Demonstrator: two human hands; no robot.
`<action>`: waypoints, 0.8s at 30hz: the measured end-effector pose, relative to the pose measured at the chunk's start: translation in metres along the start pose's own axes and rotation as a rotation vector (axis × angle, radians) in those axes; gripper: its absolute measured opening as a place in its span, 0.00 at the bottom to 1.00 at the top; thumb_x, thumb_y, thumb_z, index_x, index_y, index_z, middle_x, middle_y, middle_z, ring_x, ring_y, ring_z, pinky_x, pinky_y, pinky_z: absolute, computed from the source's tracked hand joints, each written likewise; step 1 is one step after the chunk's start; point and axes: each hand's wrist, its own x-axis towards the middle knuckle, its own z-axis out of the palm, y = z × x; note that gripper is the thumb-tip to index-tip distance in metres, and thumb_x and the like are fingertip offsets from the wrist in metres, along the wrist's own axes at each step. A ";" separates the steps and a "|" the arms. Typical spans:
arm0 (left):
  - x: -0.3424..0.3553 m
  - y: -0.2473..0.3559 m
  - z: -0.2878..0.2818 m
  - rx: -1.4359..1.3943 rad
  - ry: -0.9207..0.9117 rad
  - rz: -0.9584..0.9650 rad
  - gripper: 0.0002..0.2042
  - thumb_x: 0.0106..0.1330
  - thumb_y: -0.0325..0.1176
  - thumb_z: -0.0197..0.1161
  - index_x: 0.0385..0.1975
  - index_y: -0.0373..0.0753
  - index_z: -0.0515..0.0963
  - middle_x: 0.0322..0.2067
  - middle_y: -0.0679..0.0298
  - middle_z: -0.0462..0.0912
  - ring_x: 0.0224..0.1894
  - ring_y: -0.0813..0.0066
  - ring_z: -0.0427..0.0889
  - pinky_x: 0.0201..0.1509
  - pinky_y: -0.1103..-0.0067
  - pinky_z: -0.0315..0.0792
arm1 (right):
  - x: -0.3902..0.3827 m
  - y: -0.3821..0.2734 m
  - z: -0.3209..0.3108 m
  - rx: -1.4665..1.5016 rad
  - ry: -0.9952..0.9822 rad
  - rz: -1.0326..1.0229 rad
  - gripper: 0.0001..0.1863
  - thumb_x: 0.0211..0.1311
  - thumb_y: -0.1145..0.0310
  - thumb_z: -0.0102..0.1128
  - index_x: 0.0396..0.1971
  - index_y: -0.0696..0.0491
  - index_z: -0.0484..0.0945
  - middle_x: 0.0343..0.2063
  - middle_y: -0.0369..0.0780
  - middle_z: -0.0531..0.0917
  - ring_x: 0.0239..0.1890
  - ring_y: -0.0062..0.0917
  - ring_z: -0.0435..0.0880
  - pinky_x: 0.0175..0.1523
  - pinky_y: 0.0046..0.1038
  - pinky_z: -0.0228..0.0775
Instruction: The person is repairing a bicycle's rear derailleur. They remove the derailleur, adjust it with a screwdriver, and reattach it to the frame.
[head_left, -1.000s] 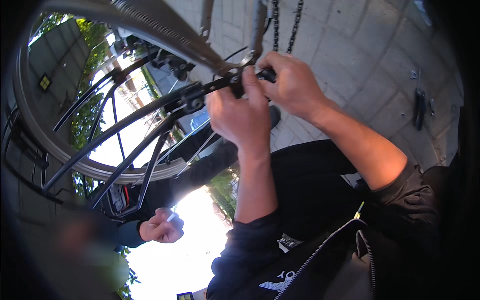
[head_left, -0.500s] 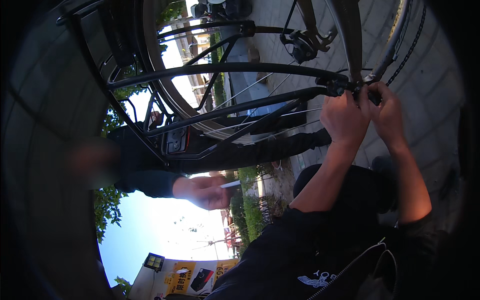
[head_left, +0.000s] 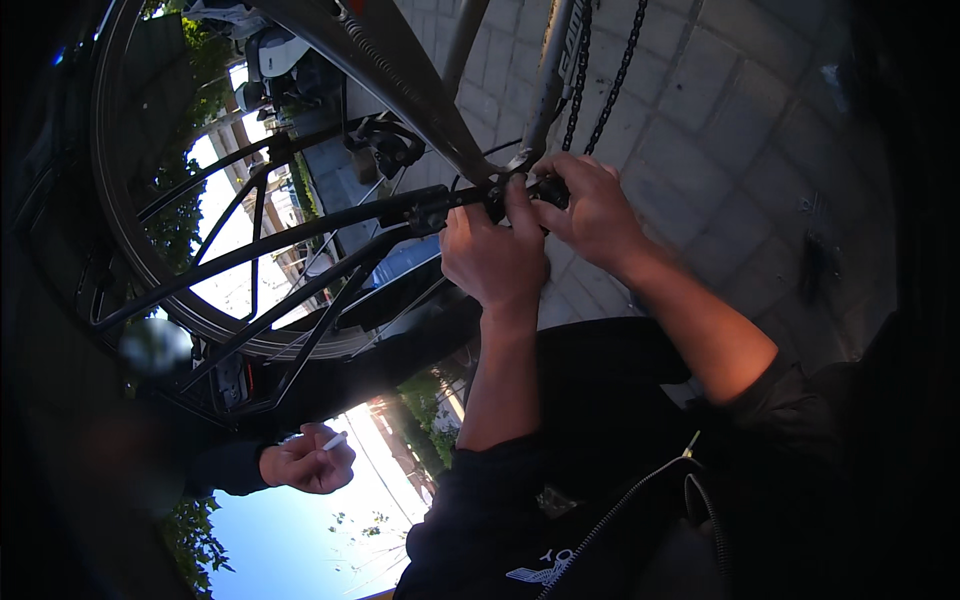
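Note:
Both my hands work at the rear-wheel end of a grey bicycle frame (head_left: pixel 415 90), where a black rear rack (head_left: pixel 300 232) joins it. My left hand (head_left: pixel 497 255) is closed just below the joint, thumb pressed up against it and fingers curled behind. Whatever lies between those fingers is hidden. Beside it, my right hand (head_left: pixel 595 212) is closed with bent fingers around a small dark part (head_left: pixel 550 190) next to the frame end; its exact kind does not show. The fingertips of both hands nearly meet.
A chain (head_left: pixel 614 85) runs up from near my right hand. The wheel rim (head_left: pixel 118 190) curves at left. Another person's hand (head_left: pixel 310 460) holds a cigarette (head_left: pixel 335 441) at lower left. Grey paving (head_left: pixel 720 150) lies beyond, with a parked scooter (head_left: pixel 280 60) at upper left.
The view has shifted, so the bicycle and my hands appear farther left. My hands stay at the same joint. The other person's hand with the cigarette appears lower and farther left.

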 end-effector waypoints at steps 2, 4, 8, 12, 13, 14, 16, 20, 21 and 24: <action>0.000 0.003 -0.001 -0.038 -0.008 -0.020 0.14 0.62 0.43 0.68 0.31 0.37 0.80 0.28 0.59 0.81 0.31 0.56 0.82 0.34 0.64 0.73 | -0.001 -0.001 -0.003 -0.010 -0.028 0.037 0.22 0.50 0.59 0.75 0.43 0.52 0.80 0.34 0.38 0.85 0.42 0.33 0.82 0.52 0.36 0.60; -0.001 -0.002 0.001 -0.041 0.008 0.011 0.15 0.62 0.44 0.68 0.31 0.37 0.80 0.28 0.59 0.81 0.33 0.56 0.82 0.35 0.64 0.74 | -0.002 -0.001 -0.001 -0.027 -0.004 0.021 0.23 0.50 0.57 0.75 0.43 0.52 0.80 0.34 0.38 0.85 0.43 0.33 0.81 0.52 0.37 0.59; 0.001 0.001 0.000 -0.060 -0.042 -0.075 0.17 0.63 0.47 0.69 0.29 0.35 0.81 0.28 0.57 0.80 0.33 0.54 0.81 0.35 0.62 0.72 | -0.002 0.001 0.002 -0.057 0.029 0.009 0.22 0.51 0.54 0.73 0.41 0.52 0.79 0.33 0.37 0.84 0.41 0.34 0.79 0.50 0.38 0.58; 0.000 -0.010 0.003 -0.002 0.032 -0.030 0.21 0.64 0.51 0.67 0.33 0.35 0.83 0.27 0.57 0.81 0.34 0.53 0.81 0.37 0.61 0.72 | -0.011 0.001 -0.003 -0.123 0.074 0.019 0.25 0.52 0.49 0.73 0.42 0.53 0.80 0.38 0.38 0.81 0.48 0.34 0.76 0.56 0.36 0.58; -0.001 -0.011 0.005 0.012 0.041 -0.018 0.21 0.64 0.52 0.67 0.33 0.36 0.83 0.27 0.57 0.81 0.34 0.53 0.81 0.36 0.61 0.72 | -0.017 0.003 -0.013 -0.125 0.078 0.034 0.25 0.52 0.49 0.73 0.42 0.53 0.80 0.37 0.38 0.82 0.47 0.34 0.77 0.56 0.37 0.59; 0.000 -0.012 0.005 0.025 0.062 0.000 0.21 0.64 0.52 0.66 0.32 0.36 0.82 0.27 0.58 0.81 0.34 0.54 0.81 0.36 0.61 0.72 | -0.020 0.005 -0.022 -0.124 0.090 0.039 0.25 0.53 0.48 0.73 0.41 0.53 0.81 0.37 0.38 0.82 0.47 0.34 0.78 0.57 0.38 0.60; -0.003 -0.014 0.009 0.004 0.085 0.012 0.20 0.64 0.52 0.66 0.32 0.37 0.82 0.27 0.59 0.82 0.34 0.55 0.82 0.36 0.61 0.72 | -0.032 0.019 -0.037 -0.231 0.060 0.116 0.25 0.54 0.48 0.72 0.42 0.53 0.81 0.38 0.39 0.83 0.47 0.35 0.78 0.57 0.39 0.61; -0.007 -0.014 0.012 0.045 0.063 -0.024 0.19 0.65 0.52 0.65 0.34 0.39 0.81 0.27 0.60 0.82 0.33 0.55 0.82 0.34 0.61 0.73 | -0.058 0.045 -0.086 -0.430 -0.077 0.416 0.24 0.59 0.48 0.66 0.46 0.53 0.82 0.48 0.43 0.84 0.57 0.35 0.77 0.62 0.39 0.62; -0.006 -0.010 0.009 0.012 0.060 -0.026 0.18 0.65 0.51 0.64 0.34 0.40 0.81 0.27 0.60 0.83 0.34 0.55 0.82 0.34 0.60 0.74 | -0.067 0.060 -0.099 -0.519 -0.083 0.468 0.24 0.60 0.48 0.65 0.47 0.53 0.82 0.49 0.43 0.84 0.58 0.36 0.77 0.62 0.39 0.63; 0.003 -0.005 0.009 0.053 -0.061 -0.092 0.22 0.67 0.54 0.61 0.41 0.39 0.82 0.35 0.55 0.85 0.41 0.52 0.83 0.42 0.58 0.74 | -0.091 0.092 -0.142 -0.575 -0.035 0.677 0.24 0.61 0.49 0.65 0.48 0.52 0.81 0.49 0.43 0.85 0.55 0.38 0.81 0.59 0.38 0.70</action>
